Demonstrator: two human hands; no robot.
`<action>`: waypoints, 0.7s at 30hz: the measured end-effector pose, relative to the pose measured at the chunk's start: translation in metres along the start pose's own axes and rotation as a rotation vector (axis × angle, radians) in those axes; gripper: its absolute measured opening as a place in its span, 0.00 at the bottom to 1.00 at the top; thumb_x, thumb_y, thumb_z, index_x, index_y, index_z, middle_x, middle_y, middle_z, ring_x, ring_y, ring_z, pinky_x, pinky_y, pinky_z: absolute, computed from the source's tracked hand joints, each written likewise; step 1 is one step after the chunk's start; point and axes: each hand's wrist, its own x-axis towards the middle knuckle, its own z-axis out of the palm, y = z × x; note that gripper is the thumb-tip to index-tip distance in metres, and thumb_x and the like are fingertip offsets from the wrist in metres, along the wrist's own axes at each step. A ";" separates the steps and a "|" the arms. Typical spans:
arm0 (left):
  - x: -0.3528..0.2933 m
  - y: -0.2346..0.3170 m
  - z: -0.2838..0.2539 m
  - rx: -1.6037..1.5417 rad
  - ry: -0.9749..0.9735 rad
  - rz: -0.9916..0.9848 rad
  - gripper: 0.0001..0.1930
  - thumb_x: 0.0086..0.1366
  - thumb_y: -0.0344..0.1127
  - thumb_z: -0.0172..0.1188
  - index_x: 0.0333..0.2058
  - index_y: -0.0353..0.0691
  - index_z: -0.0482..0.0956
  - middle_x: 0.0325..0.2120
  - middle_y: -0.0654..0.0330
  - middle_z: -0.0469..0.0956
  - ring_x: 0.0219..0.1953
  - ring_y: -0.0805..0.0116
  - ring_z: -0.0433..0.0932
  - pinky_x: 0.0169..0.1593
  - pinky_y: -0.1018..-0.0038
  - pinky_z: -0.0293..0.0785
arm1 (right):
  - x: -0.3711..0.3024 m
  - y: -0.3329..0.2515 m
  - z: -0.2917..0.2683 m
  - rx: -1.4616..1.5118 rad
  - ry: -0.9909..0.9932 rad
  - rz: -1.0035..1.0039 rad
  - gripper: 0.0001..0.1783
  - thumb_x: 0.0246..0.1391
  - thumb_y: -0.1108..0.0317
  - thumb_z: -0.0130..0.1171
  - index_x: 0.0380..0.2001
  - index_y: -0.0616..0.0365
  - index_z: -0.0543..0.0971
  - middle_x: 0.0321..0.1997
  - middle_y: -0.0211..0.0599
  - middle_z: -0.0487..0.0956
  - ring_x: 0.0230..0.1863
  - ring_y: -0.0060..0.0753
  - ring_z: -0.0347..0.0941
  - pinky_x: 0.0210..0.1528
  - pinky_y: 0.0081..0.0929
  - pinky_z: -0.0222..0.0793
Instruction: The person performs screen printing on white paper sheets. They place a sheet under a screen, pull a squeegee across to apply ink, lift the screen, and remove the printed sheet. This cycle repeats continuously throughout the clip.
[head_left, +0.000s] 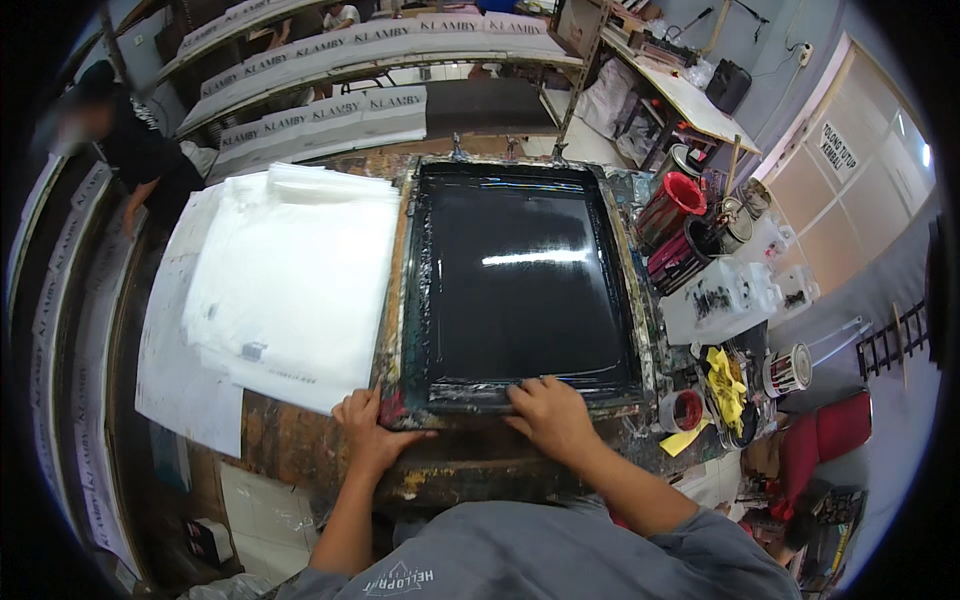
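Observation:
A screen printing frame (409,300) lies flat on the worktable, its mesh (510,290) covered in glossy black ink. My right hand (553,418) grips the frame's near edge right of its middle, fingers over the top and thumb below. Beside the near left corner, my left hand (370,432) rests at the table's edge. Its fingers point away from me and its thumb stretches right, apart from them; it holds nothing. Left of the frame is a stack of white sheets (295,280), with faint grey marks near its closest edge.
Ink-stained cans and a red tub (675,205) crowd the table's right side, with a white plastic jerrycan (708,300) and a yellow cloth (727,385). Racks of printed sheets (370,50) stand behind and at left. Another person (130,130) stands at far left.

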 end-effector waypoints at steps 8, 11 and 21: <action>0.000 -0.004 -0.003 0.002 -0.097 -0.034 0.57 0.26 0.73 0.85 0.52 0.35 0.84 0.39 0.58 0.72 0.48 0.56 0.67 0.59 0.56 0.55 | 0.163 0.118 0.027 -0.101 0.376 -0.116 0.19 0.51 0.58 0.76 0.41 0.51 0.80 0.40 0.35 0.78 0.43 0.47 0.78 0.42 0.44 0.78; 0.000 -0.006 -0.008 0.016 -0.068 -0.026 0.59 0.22 0.77 0.83 0.46 0.33 0.82 0.39 0.57 0.69 0.48 0.56 0.65 0.58 0.57 0.58 | 0.246 0.158 0.016 -0.129 0.394 -0.087 0.17 0.56 0.54 0.73 0.41 0.51 0.81 0.41 0.36 0.80 0.44 0.49 0.79 0.42 0.48 0.79; -0.025 0.003 0.028 -0.386 0.217 -0.114 0.69 0.33 0.84 0.77 0.63 0.31 0.73 0.54 0.51 0.74 0.55 0.52 0.74 0.61 0.54 0.70 | 0.380 0.231 -0.040 -0.199 0.206 -0.127 0.26 0.66 0.39 0.61 0.39 0.54 0.84 0.36 0.47 0.85 0.44 0.56 0.84 0.45 0.54 0.77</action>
